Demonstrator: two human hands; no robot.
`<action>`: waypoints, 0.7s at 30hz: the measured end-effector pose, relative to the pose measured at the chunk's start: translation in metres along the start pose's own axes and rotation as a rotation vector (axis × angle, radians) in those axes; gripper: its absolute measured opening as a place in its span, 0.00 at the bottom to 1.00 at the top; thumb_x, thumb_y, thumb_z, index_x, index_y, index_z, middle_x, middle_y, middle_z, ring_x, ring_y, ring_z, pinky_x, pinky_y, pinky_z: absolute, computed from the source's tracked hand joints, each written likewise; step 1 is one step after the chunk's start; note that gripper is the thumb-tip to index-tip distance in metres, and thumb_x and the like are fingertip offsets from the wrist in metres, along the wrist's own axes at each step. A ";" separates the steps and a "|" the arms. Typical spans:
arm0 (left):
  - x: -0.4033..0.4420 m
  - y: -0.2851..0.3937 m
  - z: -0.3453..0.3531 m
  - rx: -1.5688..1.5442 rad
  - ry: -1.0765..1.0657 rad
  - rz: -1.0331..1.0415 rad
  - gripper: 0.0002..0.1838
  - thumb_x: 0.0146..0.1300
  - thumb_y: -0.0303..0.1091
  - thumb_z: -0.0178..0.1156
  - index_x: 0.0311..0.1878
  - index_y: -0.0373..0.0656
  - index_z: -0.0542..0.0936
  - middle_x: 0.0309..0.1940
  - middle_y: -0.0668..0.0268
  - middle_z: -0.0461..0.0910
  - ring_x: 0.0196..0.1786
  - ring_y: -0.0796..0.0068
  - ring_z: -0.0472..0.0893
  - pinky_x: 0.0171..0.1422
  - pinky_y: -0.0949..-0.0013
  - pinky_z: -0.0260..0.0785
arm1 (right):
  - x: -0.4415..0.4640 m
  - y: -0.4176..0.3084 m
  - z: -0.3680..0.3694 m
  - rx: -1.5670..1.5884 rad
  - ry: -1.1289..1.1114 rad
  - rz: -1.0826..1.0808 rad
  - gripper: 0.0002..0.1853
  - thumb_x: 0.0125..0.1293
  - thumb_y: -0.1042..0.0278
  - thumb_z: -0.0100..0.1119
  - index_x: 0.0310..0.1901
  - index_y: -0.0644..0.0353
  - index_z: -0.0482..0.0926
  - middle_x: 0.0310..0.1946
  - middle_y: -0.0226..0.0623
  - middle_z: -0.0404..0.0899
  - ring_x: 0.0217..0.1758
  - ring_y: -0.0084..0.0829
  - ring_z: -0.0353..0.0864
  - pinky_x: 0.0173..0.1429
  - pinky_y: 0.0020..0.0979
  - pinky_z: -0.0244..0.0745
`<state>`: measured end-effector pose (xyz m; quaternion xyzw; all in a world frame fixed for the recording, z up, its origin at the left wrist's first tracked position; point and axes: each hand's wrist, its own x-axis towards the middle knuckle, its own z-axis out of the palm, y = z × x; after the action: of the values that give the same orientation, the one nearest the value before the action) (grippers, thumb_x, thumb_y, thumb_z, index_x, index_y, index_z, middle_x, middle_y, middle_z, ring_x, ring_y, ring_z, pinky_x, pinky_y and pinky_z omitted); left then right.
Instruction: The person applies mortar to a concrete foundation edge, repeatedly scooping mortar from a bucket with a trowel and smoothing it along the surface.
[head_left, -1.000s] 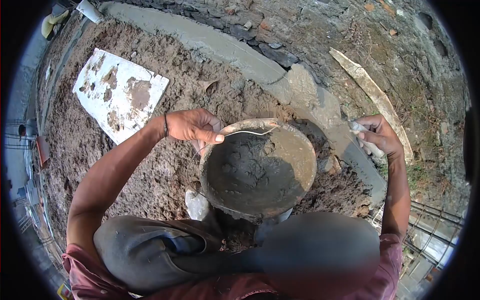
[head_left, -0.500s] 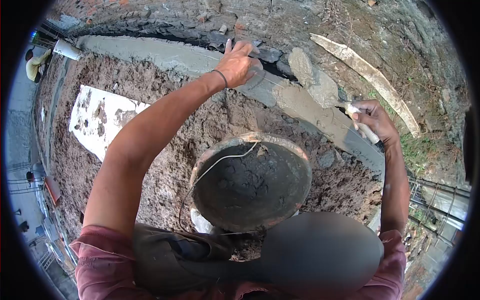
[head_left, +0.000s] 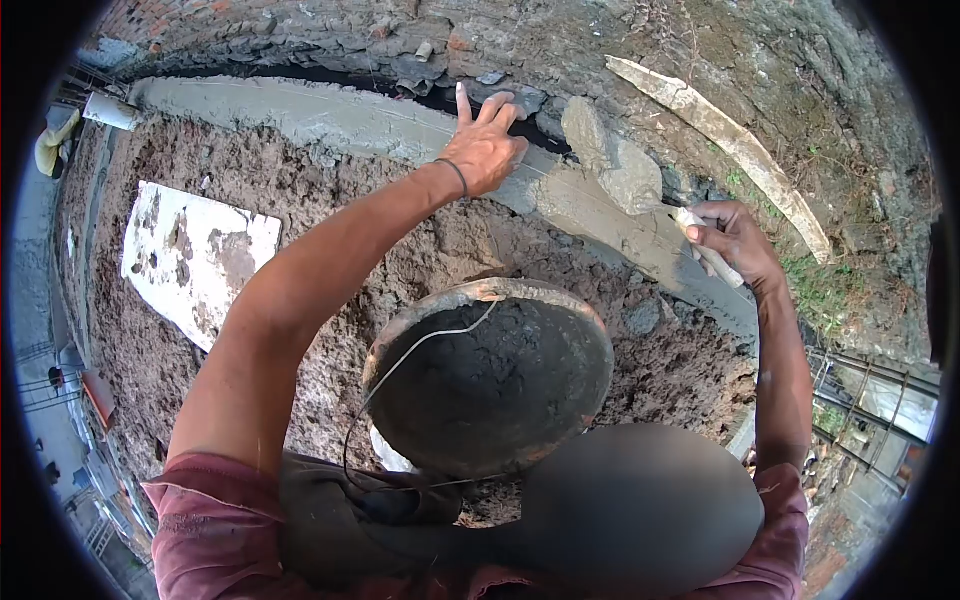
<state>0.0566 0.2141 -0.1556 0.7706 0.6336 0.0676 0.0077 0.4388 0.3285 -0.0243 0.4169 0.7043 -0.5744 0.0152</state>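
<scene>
My right hand (head_left: pixel 738 243) is closed round the pale handle of a trowel (head_left: pixel 632 176). Wet mortar covers the trowel's blade, which lies over the wall's far edge. My left hand (head_left: pixel 487 145) has its fingers spread over the low wall (head_left: pixel 300 112), near a dark gap along the far side; the undersides of its fingers are hidden. Grey mortar (head_left: pixel 590 212) coats the wall top between my hands. A thin string runs along the wall. Nearer to me, a round basin (head_left: pixel 485 375) holds dark wet mortar, with a pale cord across its rim.
A mortar-spotted white board (head_left: pixel 195 255) lies on lumpy soil at left. Beyond the wall, a long curved pale strip (head_left: pixel 725 140) rests on the earth bank. Steel bars (head_left: pixel 870 400) stand at right. A white cylinder (head_left: pixel 112 111) and another person (head_left: pixel 55 145) are at far left.
The view has shifted slightly, moving the basin and board a little left. My left hand's fingers are spread more widely. The trowel stays in my right hand, near the same stretch of wall.
</scene>
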 end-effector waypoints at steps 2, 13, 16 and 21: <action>-0.014 -0.002 -0.010 -0.015 -0.018 -0.007 0.14 0.58 0.39 0.73 0.47 0.47 0.88 0.72 0.60 0.63 0.82 0.47 0.52 0.77 0.11 0.32 | 0.014 0.012 0.003 -0.013 0.003 -0.064 0.15 0.67 0.65 0.73 0.47 0.68 0.86 0.25 0.34 0.84 0.21 0.22 0.78 0.23 0.29 0.71; -0.075 -0.019 -0.033 0.046 -0.180 -0.118 0.20 0.57 0.43 0.74 0.52 0.49 0.83 0.72 0.52 0.63 0.83 0.43 0.50 0.79 0.13 0.32 | 0.023 -0.023 0.087 -0.983 0.230 -0.291 0.17 0.67 0.65 0.63 0.55 0.61 0.83 0.43 0.50 0.86 0.38 0.44 0.87 0.43 0.42 0.82; -0.076 -0.019 -0.036 0.062 -0.175 -0.125 0.21 0.59 0.44 0.73 0.54 0.50 0.82 0.71 0.49 0.62 0.84 0.42 0.49 0.80 0.15 0.31 | 0.026 -0.017 0.105 -1.279 0.273 -0.197 0.23 0.68 0.60 0.61 0.63 0.57 0.79 0.57 0.54 0.82 0.52 0.51 0.86 0.55 0.49 0.81; -0.071 -0.019 -0.049 0.046 -0.265 -0.126 0.29 0.60 0.43 0.71 0.63 0.44 0.80 0.73 0.42 0.62 0.83 0.39 0.51 0.78 0.12 0.31 | 0.008 -0.032 0.101 -1.249 0.380 -0.191 0.21 0.68 0.62 0.61 0.61 0.59 0.80 0.56 0.54 0.83 0.52 0.51 0.87 0.54 0.49 0.82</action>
<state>0.0188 0.1450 -0.1159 0.7314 0.6756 -0.0499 0.0778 0.3679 0.2506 -0.0376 0.3592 0.9295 0.0271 0.0787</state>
